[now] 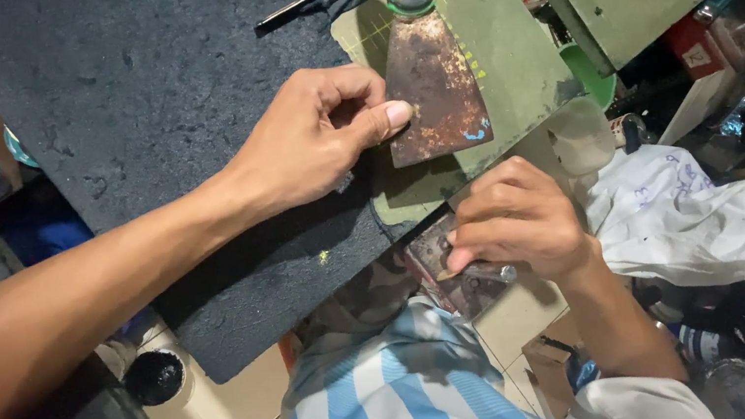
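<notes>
Striped shirt (394, 405) fills the foreground. Above it, the right hand (519, 221) closes around a small metal piece (487, 273). Left hand (316, 134) pinches the rusty scraper (432, 80) lying on the green mat (507, 49), seemingly steadying it; lifting would need a fuller grip.

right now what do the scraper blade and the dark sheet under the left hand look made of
Scraper blade: looks like steel, brown with rust and pitted, blue paint flecks at one corner. Dark sheet: probably rubber or dense foam, matte charcoal with a grainy, scuffed face. The left hand pinches the blade's edge.
</notes>
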